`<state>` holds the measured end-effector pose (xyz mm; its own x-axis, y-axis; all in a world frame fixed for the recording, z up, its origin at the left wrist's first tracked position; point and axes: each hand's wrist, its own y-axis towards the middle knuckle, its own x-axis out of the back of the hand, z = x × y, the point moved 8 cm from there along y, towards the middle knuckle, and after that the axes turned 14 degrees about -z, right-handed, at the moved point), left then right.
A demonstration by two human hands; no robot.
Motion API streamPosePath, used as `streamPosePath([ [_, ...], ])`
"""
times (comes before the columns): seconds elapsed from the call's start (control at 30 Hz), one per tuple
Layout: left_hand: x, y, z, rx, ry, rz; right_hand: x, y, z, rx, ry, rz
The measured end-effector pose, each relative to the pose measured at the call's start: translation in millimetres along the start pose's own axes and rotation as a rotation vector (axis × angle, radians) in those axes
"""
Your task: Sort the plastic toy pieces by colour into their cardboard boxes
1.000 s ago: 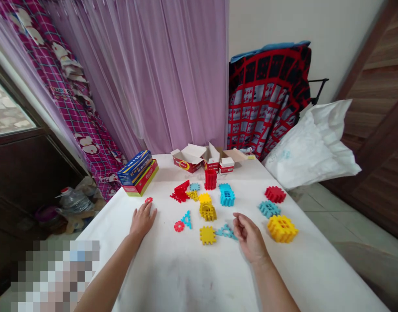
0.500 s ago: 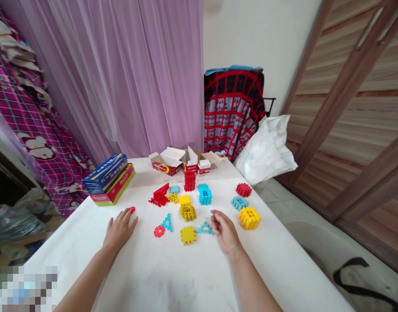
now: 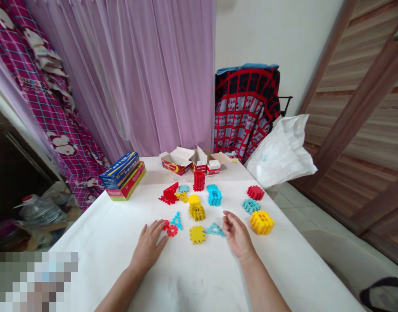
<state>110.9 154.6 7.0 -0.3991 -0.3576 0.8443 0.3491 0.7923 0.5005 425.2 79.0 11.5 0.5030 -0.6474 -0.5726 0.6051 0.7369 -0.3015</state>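
My left hand (image 3: 149, 246) lies flat on the white table (image 3: 192, 277), fingers stretched out, fingertips touching a small red gear piece (image 3: 171, 230). A blue triangle piece (image 3: 177, 220) lies just beyond it. My right hand (image 3: 237, 235) rests on the table with fingers loosely curled and nothing visible in them, beside another blue triangle piece (image 3: 215, 230) and a flat yellow square piece (image 3: 197, 234). A yellow cube (image 3: 262, 222) sits to its right, and a smaller yellow cube (image 3: 197, 211) stands between the hands.
Further back lie red (image 3: 168, 196), blue (image 3: 215, 196) and red comb-like (image 3: 199, 180) block builds, red (image 3: 255, 192) and teal (image 3: 251, 206) flat pieces, open small boxes (image 3: 179, 160) and stacked boxes (image 3: 123, 175). A white bag (image 3: 282, 151) sits right of the table.
My left hand slid right, away from the small red piece near the stacked boxes, to the red gear by the blue triangle. My right hand stayed put. The camera shifted slightly.
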Motion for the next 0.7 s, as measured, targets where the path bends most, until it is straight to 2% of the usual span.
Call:
streamPosePath([
  [0.1,5.6,7.2,-6.3,-0.027,-0.027,0.002,1.3,0.4,-2.9,-0.024,0.03,-0.017],
  [0.2,14.2,32.0,-2.7,-0.04,-0.043,0.001,2.8,2.0,-5.6,-0.038,0.049,-0.026],
  [0.3,22.1,83.3,8.9,-0.033,-0.026,-0.005,3.2,4.4,-8.0,-0.067,0.071,-0.031],
  [0.43,21.6,174.3,22.3,0.001,0.047,-0.01,3.4,7.6,-11.0,-0.132,0.111,-0.066],
  [0.57,3.1,247.3,20.0,0.077,0.135,-0.006,3.9,9.9,-13.6,-0.181,0.147,-0.105],
  [0.7,-23.8,290.9,-1.7,0.103,0.19,-0.001,3.4,11.7,-15.9,-0.208,0.138,-0.11],
])
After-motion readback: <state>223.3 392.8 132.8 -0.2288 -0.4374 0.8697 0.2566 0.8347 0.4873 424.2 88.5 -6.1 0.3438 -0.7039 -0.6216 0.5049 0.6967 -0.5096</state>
